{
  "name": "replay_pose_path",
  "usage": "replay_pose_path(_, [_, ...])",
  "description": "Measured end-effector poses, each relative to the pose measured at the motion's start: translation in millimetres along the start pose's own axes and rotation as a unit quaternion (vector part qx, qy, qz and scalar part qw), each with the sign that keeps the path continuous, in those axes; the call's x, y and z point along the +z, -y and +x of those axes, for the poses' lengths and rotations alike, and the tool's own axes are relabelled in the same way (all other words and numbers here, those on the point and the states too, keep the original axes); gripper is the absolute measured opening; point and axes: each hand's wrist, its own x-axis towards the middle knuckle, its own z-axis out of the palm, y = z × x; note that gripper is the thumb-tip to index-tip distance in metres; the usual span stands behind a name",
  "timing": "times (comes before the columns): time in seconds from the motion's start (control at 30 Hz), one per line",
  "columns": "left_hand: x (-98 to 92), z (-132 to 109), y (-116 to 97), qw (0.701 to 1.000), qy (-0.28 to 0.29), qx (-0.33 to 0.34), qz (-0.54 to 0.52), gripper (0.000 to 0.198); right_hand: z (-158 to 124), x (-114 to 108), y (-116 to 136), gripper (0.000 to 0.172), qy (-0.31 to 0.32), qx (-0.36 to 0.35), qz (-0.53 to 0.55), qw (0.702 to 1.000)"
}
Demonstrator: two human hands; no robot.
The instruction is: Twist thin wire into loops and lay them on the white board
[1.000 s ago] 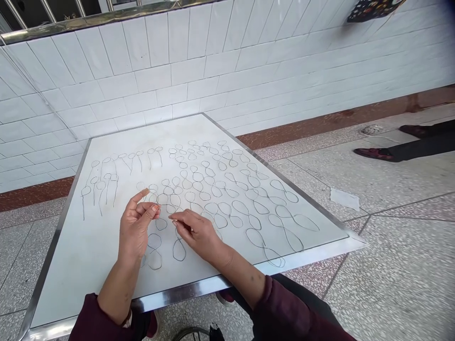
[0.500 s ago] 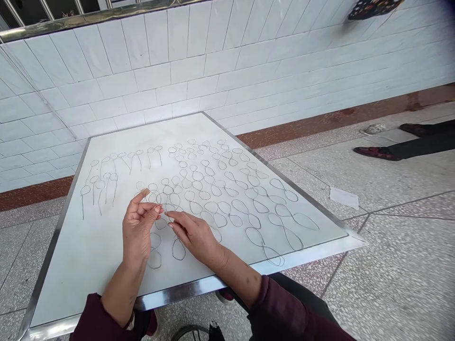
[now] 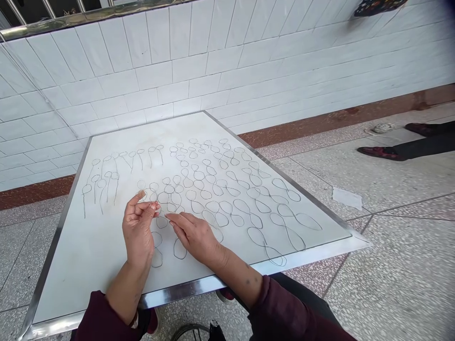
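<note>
My left hand [image 3: 139,232] is raised over the near left part of the table, thumb and a finger pinched together and another finger lifted. Whatever sits in that pinch is too thin to make out. My right hand [image 3: 195,234] is close beside it, palm down, with thumb and forefinger drawn together near the left fingertips; its grip is unclear too. Under and around the hands lie thin dark wire loops, many in figure-eight shapes. One wire loop [image 3: 180,257] shows partly below my right hand, and a figure-eight wire [image 3: 161,259] lies beside my left wrist.
The white table [image 3: 71,279] has a metal edge. Single-loop wires with straight tails [image 3: 84,203] lie in rows at the far left; figure-eight wires [image 3: 265,244] cover the right. Beyond are a tiled wall [image 3: 156,80], a person's shoes [image 3: 378,152] and a white sheet [image 3: 347,198] on the floor.
My left hand has drawn slightly left and down, so the gap between the fingertips of both hands is a little wider. The wires on the table lie as before; the view has shifted slightly.
</note>
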Motion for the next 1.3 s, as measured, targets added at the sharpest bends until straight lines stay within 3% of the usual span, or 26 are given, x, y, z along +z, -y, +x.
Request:
replay_pose_path(0.33, [-3.7,3.3,-7.4,0.999,-0.019,0.028,-0.032,0.039,0.4,1.2,8.2,0.019,0.002,0.033,0.078,0.996])
replay_pose_path(0.63, [-7.8,6.9,-11.1,0.999,-0.014,0.037,-0.034,0.046,-2.4,-7.3,15.6,0.021,0.066,0.067,0.181,0.979])
replay_pose_path(0.73, [-5.7,5.2,-12.9,0.999,0.028,0.001,-0.021,0.054,3.6,-20.1,9.8,0.02,0.084,0.083,0.246,0.962])
replay_pose_path(0.93, [4.4,-8.8,-9.5,0.978,0.169,-0.114,0.05,0.077,14.7,-30.0,1.0,0.026,0.013,0.21,0.39,0.896])
replay_pose_path(1.1, [5.4,-11.0,-4.8,0.968,0.189,-0.146,0.079,0.079,16.2,-28.0,0.2,0.021,0.021,0.249,0.465,0.849])
replay_pose_path(1.3, [7.7,-9.5,-3.9,0.968,0.2,-0.152,0.02,0.07,33.5,-30.3,3.5,0.019,-0.011,0.277,0.47,0.838])
